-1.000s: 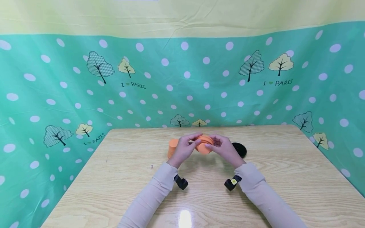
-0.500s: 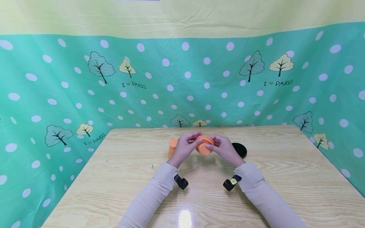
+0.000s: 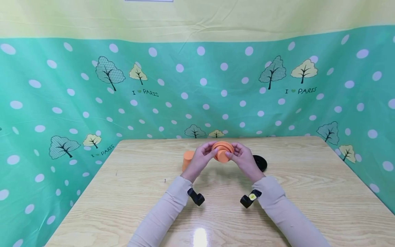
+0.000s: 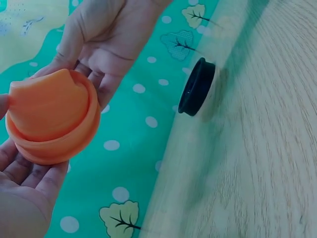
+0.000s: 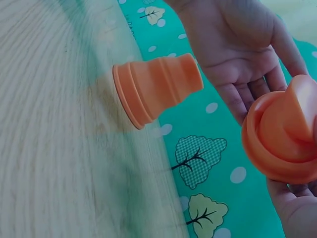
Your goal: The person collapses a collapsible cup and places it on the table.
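1. Your left hand (image 3: 200, 160) and right hand (image 3: 245, 160) pinch the orange cup (image 3: 223, 156), raised over the table (image 3: 102, 206) toward its far edge.
2. Probably light, soft, springy; take opposite sides of the thick rim (image 4: 86, 134).
3. On the table: taller cup (image 3: 187, 160), left-edge side; black disc (image 3: 261, 163), right-edge side.

Room between sleeves (image 3: 162, 209) — hands (image 3: 200, 160), cup (image 3: 187, 159), disc (image 3: 261, 163) block beyond.

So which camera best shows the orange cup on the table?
Right wrist: the orange cup shows its whole stepped side. The head view has it small, partly behind the left hand; the left wrist view misses it.
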`<state>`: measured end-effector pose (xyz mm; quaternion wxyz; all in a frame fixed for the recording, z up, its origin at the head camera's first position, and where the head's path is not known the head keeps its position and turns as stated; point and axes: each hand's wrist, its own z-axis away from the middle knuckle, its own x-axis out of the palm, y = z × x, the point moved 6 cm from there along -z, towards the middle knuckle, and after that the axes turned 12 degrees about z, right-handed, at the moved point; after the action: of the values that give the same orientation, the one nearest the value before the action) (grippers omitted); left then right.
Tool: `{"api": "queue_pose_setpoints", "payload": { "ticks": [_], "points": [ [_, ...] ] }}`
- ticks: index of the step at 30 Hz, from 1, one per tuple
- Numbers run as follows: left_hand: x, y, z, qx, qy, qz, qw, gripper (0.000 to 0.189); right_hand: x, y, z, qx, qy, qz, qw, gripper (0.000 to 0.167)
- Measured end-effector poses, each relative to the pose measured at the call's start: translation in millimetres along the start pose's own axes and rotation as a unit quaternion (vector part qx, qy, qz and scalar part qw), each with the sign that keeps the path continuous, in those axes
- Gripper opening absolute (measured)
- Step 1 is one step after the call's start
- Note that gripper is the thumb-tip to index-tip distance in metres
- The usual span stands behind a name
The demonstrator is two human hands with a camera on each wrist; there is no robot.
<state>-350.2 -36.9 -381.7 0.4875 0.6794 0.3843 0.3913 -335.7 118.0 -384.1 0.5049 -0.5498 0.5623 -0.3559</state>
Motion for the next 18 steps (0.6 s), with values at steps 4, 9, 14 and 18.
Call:
{"api": "queue_pose_setpoints", "payload": {
  "ticks": [4,9,14,18],
  "points": [
    [0.5,0.7,0.0,0.010,-0.009,-0.002,0.9999,0.038,-0.3,2.3,0.4,0.003,0.004,0.004,1.0000,0.035],
    [-0.8,-1.0,-0.6,0.020,-0.020,-0.002,0.9996,0.038,0.2,4.8,0.7,0.006,0.005,0.005,1.0000,0.036],
    [-3.5,-3.3,-1.6,0.020,-0.016,-0.022,0.9994,0.036,1.4,5.9,1.1,0.002,0.003,0.004,1.0000,0.036],
    [-5.1,-4.1,-2.3,0.011,-0.010,-0.036,0.9993,0.035,2.0,7.0,1.2,0.004,0.007,-0.007,0.9999,0.034]
  ]
}}
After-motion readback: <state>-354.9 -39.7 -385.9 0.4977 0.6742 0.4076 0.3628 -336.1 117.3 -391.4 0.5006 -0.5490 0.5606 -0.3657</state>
